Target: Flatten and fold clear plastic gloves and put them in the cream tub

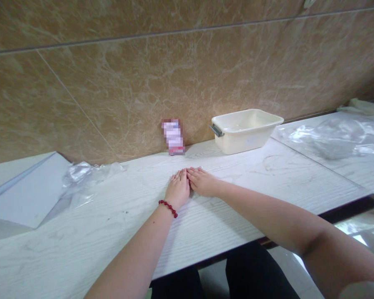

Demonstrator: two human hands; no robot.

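My left hand (pixel 178 187) lies palm down on the white wood-grain table (pixel 137 241), fingers stretched out and pointing away from me. A red bead bracelet (pixel 168 207) circles that wrist. Against its fingertips rests my right hand (pixel 203 181), also flat with fingers extended toward the left. Neither hand grips anything that I can see; whatever may be under the palms is hidden. Just beyond the fingers, a small pink and white rectangular item (pixel 173 137), blurred out, leans upright on the wall.
A cream plastic bin (pixel 243 141) with a grey side handle stands by the marble-patterned wall (pixel 137 91). Clear plastic bags lie at the right (pixel 336 135) and left (pixel 81 176). A white box or folded board (pixel 28 191) sits at far left. The table's front edge is near my legs.
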